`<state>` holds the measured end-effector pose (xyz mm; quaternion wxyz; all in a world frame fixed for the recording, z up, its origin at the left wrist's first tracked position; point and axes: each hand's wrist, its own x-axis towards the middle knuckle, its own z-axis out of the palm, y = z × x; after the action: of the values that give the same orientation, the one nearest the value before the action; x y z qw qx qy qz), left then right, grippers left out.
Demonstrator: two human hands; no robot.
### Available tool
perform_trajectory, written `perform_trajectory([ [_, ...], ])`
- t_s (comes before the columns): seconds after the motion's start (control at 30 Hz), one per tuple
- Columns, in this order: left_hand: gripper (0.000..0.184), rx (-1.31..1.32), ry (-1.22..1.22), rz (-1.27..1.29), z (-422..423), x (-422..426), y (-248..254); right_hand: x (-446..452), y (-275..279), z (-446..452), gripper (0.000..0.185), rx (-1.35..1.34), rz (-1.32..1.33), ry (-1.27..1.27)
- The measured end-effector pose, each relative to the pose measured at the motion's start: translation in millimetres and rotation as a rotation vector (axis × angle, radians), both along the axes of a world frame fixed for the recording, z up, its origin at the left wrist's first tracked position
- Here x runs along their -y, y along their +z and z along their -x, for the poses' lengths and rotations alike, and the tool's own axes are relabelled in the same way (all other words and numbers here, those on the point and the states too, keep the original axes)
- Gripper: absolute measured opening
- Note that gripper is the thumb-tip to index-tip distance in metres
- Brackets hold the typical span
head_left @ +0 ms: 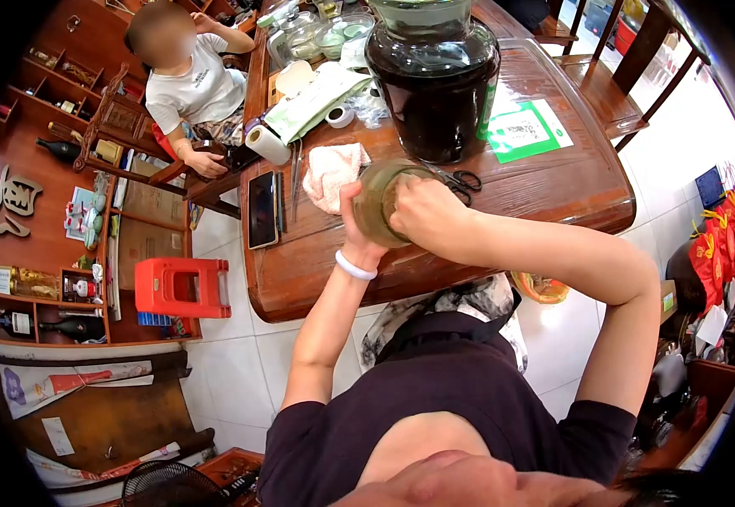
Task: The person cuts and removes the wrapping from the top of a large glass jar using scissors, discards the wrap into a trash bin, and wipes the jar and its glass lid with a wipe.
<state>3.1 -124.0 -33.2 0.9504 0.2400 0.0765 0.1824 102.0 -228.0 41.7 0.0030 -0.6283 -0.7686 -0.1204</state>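
A greenish see-through glass jar (372, 198) is tilted above the table's near edge. My left hand (361, 226), with a white bangle at the wrist, is wrapped round its side. At the jar's mouth is my right hand (422, 209), its fingers curled in at the opening; whatever they hold is hidden. Just behind the jar lies a crumpled pink cloth (332, 176). Black-handled scissors (467, 182) rest beyond my right hand. A big glass jar of dark liquid (433, 97) stands farther back.
On the wooden table (570, 190) are a phone (264, 209), a paper roll (268, 145), a tape roll (340, 117) and a green-edged card (526, 131). A seated person (194, 89) is at the left. A red stool (183, 287) stands on the floor.
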Motion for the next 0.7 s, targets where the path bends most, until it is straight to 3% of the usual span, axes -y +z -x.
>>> perform_trajectory([
  [0.07,0.07,0.038,-0.036,-0.135,-2.7,3.0,5.6,-3.1,6.5,-2.9,0.005,-0.272,0.28,0.072],
  [0.13,0.071,0.08,-0.068,-0.27,-4.0,3.0,7.2,-5.9,-8.4,-6.5,0.004,-0.409,0.222,0.14],
  [0.2,0.062,0.028,-0.016,-0.078,-1.1,0.9,0.1,-8.0,-32.2,-4.4,0.007,-0.671,-0.145,0.192],
  [0.23,0.06,-0.012,0.02,-0.022,-0.4,-3.2,-3.3,-12.1,-29.3,-4.9,0.008,-0.552,-0.296,0.226],
  [0.27,0.06,-0.013,0.02,-0.02,-0.6,-3.3,-6.8,-14.2,-26.6,-4.3,0.008,-0.553,-0.294,0.225],
  [0.37,0.06,-0.112,0.119,-0.004,-3.4,2.8,1.7,-18.0,-21.2,-3.5,0.007,-0.106,-0.271,0.06],
  [0.4,0.06,-0.112,0.119,-0.007,-2.2,0.3,1.4,-15.6,-19.8,-4.0,0.007,-0.106,-0.274,0.06],
  [0.47,0.064,-0.026,0.043,-0.059,-1.5,-3.6,0.6,-5.9,-9.0,-7.0,0.008,-0.065,0.022,0.023],
  [0.5,0.064,-0.022,0.041,-0.059,-3.6,-2.3,0.7,-2.6,-4.2,-12.0,0.008,-0.06,0.022,0.021],
  [0.6,0.064,0.079,-0.056,-0.245,-2.1,2.6,10.8,8.4,28.7,-28.2,0.006,-0.821,0.186,0.128],
  [0.63,0.065,0.054,0.004,-0.22,1.4,1.2,12.0,12.1,18.3,-33.9,0.01,-0.937,-0.338,0.238],
  [0.7,0.069,0.0,0.092,-0.258,4.4,0.6,24.8,27.6,41.4,-44.2,0.015,-0.676,-0.572,0.141],
])
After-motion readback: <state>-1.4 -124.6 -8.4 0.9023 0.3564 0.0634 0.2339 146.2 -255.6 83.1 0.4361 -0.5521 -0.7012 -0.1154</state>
